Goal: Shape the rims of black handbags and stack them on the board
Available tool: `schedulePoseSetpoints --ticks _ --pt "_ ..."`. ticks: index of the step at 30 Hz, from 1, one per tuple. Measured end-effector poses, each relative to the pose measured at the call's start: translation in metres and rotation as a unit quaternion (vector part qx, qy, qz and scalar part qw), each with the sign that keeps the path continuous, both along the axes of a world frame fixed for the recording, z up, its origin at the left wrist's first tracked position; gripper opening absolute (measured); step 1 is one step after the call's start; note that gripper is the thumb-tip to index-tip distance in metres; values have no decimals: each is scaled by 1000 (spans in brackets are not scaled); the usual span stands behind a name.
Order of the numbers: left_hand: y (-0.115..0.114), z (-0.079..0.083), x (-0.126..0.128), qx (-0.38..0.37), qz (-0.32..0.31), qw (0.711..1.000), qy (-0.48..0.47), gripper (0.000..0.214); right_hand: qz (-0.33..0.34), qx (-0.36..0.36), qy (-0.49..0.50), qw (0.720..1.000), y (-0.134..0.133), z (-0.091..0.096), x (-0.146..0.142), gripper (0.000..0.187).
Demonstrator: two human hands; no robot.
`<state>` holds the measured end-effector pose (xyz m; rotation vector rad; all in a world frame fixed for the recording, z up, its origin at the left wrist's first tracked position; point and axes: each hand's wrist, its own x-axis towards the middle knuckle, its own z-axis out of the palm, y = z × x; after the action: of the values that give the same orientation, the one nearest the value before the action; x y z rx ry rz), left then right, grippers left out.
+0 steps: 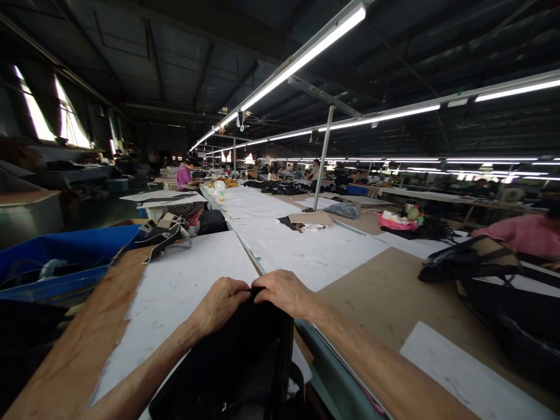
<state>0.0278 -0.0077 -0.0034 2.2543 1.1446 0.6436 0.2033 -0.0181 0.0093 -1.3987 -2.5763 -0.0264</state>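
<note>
The left grip [224, 303] and right grip [282, 291] are side by side, both pinching the top edge of a black fabric item [236, 356]. It sits between the forearms at the bottom of the view (its lower part too dark to read), in front of the table [90, 338] with its white covering [188, 271]. To the left is a blue bin [90, 236]; to the right, a brown sheet [367, 291] and dark bags [475, 256]. Farther off stand a pink tub [394, 223] and a pole [324, 157].
</note>
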Motion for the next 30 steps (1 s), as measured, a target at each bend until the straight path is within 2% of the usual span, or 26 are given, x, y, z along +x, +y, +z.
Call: schedulePoseSetpoints --ticks 2,5,8,14,22,26,30 --pt "0 0 1 3 -4 1000 2 26 10 23 -44 999 -1 0 -4 25" --pt "2 -3 2 9 -9 1000 2 27 -20 27 -75 997 1 -1 -9 26" --pt "3 -5 3 15 -5 1000 4 27 -40 8 -48 998 5 -3 -10 26" --pt "5 -4 -1 -4 -6 1000 -6 28 -16 -17 9 1000 13 -4 -3 25" --pt "2 -2 -3 -28 -31 999 -13 30 -31 -34 6 999 12 1 21 25" --pt "0 0 -8 -32 -29 999 7 32 -30 -47 29 998 10 1 24 27" --pt "-8 9 -21 -33 2 997 70 30 -43 -43 48 997 12 0 20 29"
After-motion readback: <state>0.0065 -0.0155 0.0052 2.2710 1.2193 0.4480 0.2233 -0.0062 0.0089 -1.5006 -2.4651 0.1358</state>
